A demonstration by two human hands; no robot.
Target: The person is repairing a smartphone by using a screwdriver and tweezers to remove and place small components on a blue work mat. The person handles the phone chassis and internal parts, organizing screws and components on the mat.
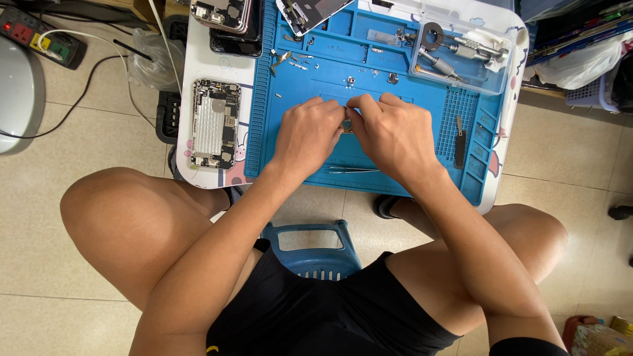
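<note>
I pinch a small part [347, 126] between both hands, my left hand [306, 135] and right hand [394, 135] meeting fingertip to fingertip low over the blue mat [369, 72], so it stays steady. Each grip is closed tight on it; what the part is, I cannot tell. Tweezers [353, 170] lie just beside my wrists on the table [211, 62], within reach.

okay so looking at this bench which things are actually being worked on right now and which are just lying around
In use:
- left hand and right hand, fingertips together on a small part, mostly hidden
- blue work mat under them

Lying about:
- tweezers near the wrists
- opened phone body left of the mat
- clear tool box
- loose screws
- dark pry tool
</note>
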